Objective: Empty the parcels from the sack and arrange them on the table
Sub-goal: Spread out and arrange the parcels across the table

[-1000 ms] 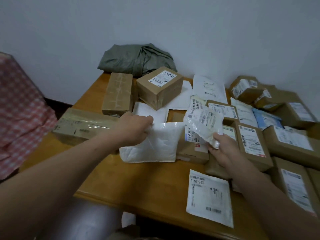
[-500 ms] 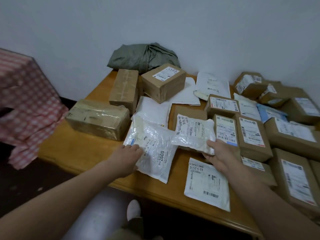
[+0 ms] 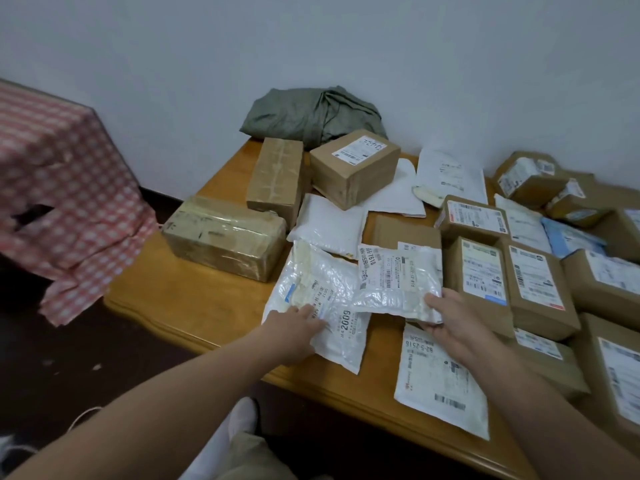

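The grey-green sack [image 3: 313, 114] lies crumpled at the back of the wooden table [image 3: 194, 299], against the wall. A white bubble mailer marked 2009 [image 3: 322, 292] lies flat near the front edge; my left hand [image 3: 294, 327] presses on its near corner with fingers spread. My right hand [image 3: 450, 322] grips the lower right corner of a second white labelled mailer [image 3: 398, 275], which overlaps the first and a brown box. Another white mailer [image 3: 440, 379] lies flat below my right hand.
Three taped brown boxes [image 3: 225, 237] [image 3: 277, 176] [image 3: 355, 164] stand at the left and back. Several labelled brown boxes [image 3: 536, 289] and mailers fill the right side. A red-checked cloth [image 3: 65, 188] covers furniture left of the table. My leg and white shoe [image 3: 242, 415] are under the front edge.
My left hand has flipped its white mailer label-up and laid it flat on the table. My right hand has lowered its mailer beside it. The view has shifted left.
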